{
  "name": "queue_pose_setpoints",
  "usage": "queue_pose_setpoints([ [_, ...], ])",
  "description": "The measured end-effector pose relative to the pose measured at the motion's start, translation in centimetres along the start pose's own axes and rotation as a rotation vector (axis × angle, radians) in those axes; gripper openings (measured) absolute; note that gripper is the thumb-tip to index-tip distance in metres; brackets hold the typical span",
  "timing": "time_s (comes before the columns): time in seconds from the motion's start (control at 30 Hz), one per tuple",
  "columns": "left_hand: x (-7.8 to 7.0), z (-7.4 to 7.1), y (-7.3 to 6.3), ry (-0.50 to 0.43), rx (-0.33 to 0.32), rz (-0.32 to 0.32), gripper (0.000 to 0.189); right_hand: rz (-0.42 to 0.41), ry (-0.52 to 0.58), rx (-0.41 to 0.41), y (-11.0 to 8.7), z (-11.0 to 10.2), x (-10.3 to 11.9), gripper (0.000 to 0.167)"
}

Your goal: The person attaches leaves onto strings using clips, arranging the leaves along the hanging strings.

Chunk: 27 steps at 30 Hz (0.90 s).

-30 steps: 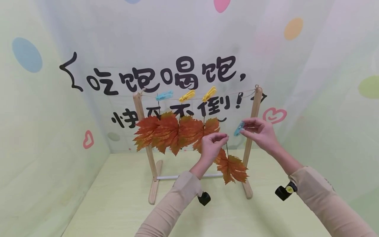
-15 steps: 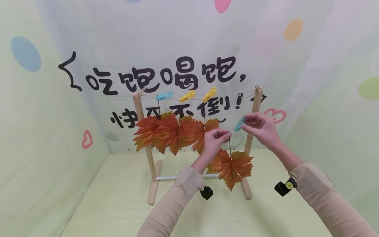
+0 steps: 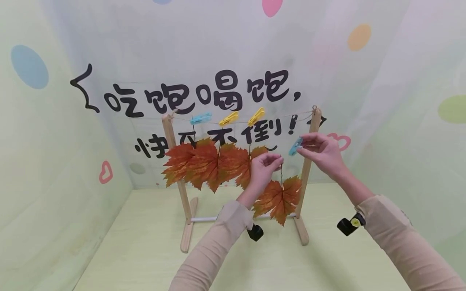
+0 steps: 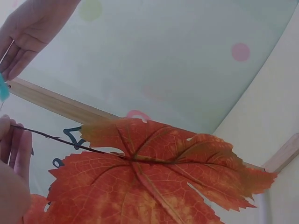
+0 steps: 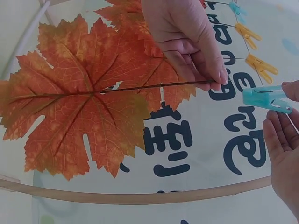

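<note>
My left hand pinches the top of the dark stem of an orange-red maple leaf, which hangs below the fingers in front of the right post. To its right, my right hand holds a blue clothespin between thumb and fingers. In the right wrist view the blue clothespin is a short way from the stem tip, apart from it. Several leaves hang by their stems from a thin string, under a blue clothespin and two yellow clothespins.
A wooden stand holds the string between its left post and right post. A white bar joins the feet on the pale table. Behind is a printed cloth backdrop with black characters.
Both hands have risen slightly, the right one with the blue clothespin. The pinched leaf has swung and turned its broad face forward, and moved up a little. The hung leaves look unchanged.
</note>
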<state>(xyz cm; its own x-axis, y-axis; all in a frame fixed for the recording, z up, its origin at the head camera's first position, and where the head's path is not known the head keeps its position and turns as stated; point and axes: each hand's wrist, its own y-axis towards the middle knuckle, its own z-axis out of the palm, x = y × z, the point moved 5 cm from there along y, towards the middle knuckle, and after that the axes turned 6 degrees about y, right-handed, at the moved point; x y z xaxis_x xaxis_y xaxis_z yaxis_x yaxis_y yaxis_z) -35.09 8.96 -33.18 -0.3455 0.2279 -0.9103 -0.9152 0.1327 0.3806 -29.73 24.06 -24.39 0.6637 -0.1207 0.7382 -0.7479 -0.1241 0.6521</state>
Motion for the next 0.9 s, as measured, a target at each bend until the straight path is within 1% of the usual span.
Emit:
queue_pose_setpoints([
  [0.1, -0.3, 0.1, 0.2, -0.011, -0.012, 0.012, 0.022, -0.003, -0.010, -0.002, 0.3, 0.0, 0.2, 0.029],
  [0.27, -1.2, 0.4, 0.5, 0.020, -0.019, 0.047, 0.024, -0.004, -0.012, -0.015, 0.9, -0.1, 0.5, 0.030],
  [0.47, -2.2, 1.0, 1.2, 0.016, -0.035, 0.043, 0.021, -0.006, -0.004, -0.031, 1.6, -0.1, 0.8, 0.032],
  [0.6, -2.7, 1.4, 1.8, -0.003, -0.055, 0.055, 0.019, -0.023, 0.006, -0.045, 2.1, -0.1, 1.3, 0.031],
  [0.7, -3.1, 1.6, 2.1, -0.013, -0.054, 0.068, 0.019, -0.039, 0.017, -0.056, 2.5, -0.1, 1.7, 0.028],
  [0.9, -4.0, 1.9, 2.8, 0.006, -0.041, 0.095, 0.019, -0.059, 0.109, -0.084, 3.2, -0.4, 2.1, 0.025],
])
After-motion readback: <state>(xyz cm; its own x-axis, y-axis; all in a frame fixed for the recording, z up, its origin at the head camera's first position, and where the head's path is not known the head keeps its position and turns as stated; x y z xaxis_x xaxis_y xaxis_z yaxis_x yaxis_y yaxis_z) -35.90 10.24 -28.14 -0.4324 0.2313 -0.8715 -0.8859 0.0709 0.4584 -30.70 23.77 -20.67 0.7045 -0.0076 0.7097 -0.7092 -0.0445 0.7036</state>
